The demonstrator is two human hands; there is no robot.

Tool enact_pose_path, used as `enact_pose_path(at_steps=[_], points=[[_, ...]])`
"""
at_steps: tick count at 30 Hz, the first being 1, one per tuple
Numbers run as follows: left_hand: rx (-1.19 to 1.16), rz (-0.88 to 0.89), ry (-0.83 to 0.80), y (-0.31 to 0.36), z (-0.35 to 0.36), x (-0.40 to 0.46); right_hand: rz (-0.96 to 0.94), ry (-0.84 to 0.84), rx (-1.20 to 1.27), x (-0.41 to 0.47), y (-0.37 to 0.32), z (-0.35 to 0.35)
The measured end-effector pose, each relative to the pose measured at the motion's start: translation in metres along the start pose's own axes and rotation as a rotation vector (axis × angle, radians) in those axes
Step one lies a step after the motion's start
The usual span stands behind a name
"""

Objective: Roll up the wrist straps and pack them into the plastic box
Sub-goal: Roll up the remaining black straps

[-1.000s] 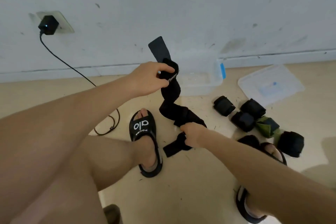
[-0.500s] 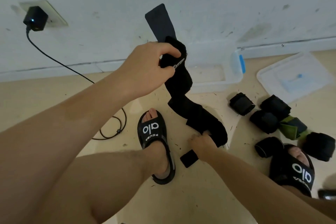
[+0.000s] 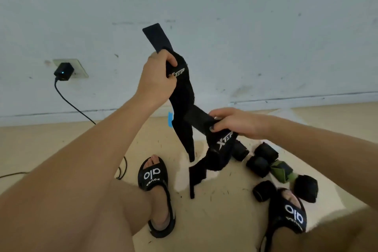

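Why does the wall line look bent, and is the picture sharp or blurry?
Head view: the wide lens bows the skirting line and swells the near forearms. Light is dim and even, without glare. The left hand and the strap it grips look soft; the rolled straps on the floor blur into dark lumps.

A big white wall (image 3: 245, 26) with small dark marks fills the top. At nine o'clock a black plug (image 3: 63, 71) sits in a socket (image 3: 78, 68), and its black cord (image 3: 71, 104) runs down to the tan floor (image 3: 214, 221).
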State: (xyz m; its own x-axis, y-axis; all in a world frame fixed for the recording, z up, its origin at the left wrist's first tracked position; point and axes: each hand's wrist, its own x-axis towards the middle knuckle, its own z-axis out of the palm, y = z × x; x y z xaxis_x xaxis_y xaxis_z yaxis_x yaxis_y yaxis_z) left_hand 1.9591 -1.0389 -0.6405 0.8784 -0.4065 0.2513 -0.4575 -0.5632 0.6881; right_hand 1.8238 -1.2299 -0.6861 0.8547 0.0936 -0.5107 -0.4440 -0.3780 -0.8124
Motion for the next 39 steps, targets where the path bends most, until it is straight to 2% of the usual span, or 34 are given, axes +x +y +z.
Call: enact_pose_path(at_steps=[2, 6, 11, 14, 20, 26, 34, 39], points=[[-0.073, -0.005, 0.03, 0.014, 0.001, -0.003, -0.067, 0.081, 0.169, -0.027, -0.02, -0.016], [-0.362, -0.026, -0.005, 0.04, 0.005, -0.013, -0.191, 0.173, 0.341, -0.06, -0.029, -0.023], [-0.634, -0.128, 0.046, 0.059, 0.01, -0.014, -0.263, 0.239, 0.292, -0.072, -0.022, -0.028], [-0.748, -0.201, 0.016, 0.065, 0.011, -0.011, -0.306, 0.313, 0.329, -0.077, -0.023, -0.039], [-0.769, -0.181, -0.069, 0.083, 0.024, -0.011, -0.36, 0.362, 0.433, -0.08, -0.025, -0.054], [-0.854, -0.165, -0.068, 0.098, 0.041, -0.007, -0.35, 0.413, 0.483, -0.078, -0.022, -0.059], [-1.033, -0.211, -0.17, 0.116, 0.05, -0.002, -0.328, 0.378, 0.516, -0.081, -0.02, -0.065], [-0.961, -0.224, -0.225, 0.121, 0.056, 0.001, -0.35, 0.385, 0.576, -0.079, -0.018, -0.069]])
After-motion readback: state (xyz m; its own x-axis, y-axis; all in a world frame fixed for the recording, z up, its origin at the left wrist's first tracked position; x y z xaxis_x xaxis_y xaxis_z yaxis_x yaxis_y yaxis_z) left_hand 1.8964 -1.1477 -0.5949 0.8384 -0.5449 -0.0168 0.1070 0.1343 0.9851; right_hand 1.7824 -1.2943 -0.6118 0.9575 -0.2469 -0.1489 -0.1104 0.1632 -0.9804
